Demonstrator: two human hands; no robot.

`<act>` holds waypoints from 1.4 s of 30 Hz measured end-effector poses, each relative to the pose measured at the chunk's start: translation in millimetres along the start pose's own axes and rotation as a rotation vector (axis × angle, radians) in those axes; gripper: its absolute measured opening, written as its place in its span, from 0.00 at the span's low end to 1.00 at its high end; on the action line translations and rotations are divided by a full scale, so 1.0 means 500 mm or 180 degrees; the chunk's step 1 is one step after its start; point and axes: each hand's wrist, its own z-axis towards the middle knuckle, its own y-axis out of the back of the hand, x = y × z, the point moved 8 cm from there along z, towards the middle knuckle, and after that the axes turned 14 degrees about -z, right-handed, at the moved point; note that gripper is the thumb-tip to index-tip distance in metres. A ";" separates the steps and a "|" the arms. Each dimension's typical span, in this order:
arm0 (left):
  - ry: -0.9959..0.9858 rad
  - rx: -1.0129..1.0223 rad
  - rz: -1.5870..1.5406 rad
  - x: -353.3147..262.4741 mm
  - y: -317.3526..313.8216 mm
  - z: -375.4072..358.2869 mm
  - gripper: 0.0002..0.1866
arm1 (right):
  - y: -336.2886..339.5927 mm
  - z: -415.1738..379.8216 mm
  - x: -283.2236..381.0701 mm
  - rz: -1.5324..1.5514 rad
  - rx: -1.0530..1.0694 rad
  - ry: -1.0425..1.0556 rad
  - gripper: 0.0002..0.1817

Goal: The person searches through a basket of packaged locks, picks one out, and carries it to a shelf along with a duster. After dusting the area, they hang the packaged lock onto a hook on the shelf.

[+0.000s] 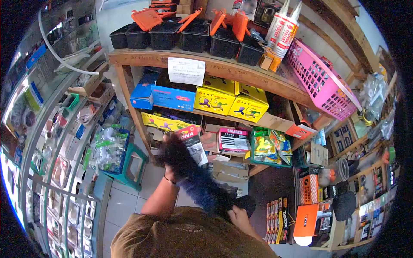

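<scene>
A dark fluffy duster (pixel 195 182) slants across the middle, its upper end blurred. My right hand (pixel 241 217) is closed around its lower end, near my chest. My left hand (pixel 170 173), with a dark band at the wrist, is reaching toward the lower shelf and is mostly hidden by the duster. Just beyond, a red and white packet (pixel 195 145) stands tilted, with a blurred skin-coloured patch at its right side, perhaps fingers. Whether my left hand holds the packet cannot be made out. A pink and black box (pixel 233 139) lies farther right.
Yellow boxes (pixel 215 99) and a blue box (pixel 173 97) fill the middle shelf. Black bins (pixel 195 41) and a pink basket (pixel 320 81) are above. A green stool (pixel 138 165) and glass shelving (pixel 64 193) stand left; an orange box (pixel 306 220) is lower right.
</scene>
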 end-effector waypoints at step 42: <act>-0.0882 -0.0810 0.0070 -0.055 0.051 -0.125 0.41 | 0.026 -0.014 0.048 -0.0221 -0.0253 0.0150 0.19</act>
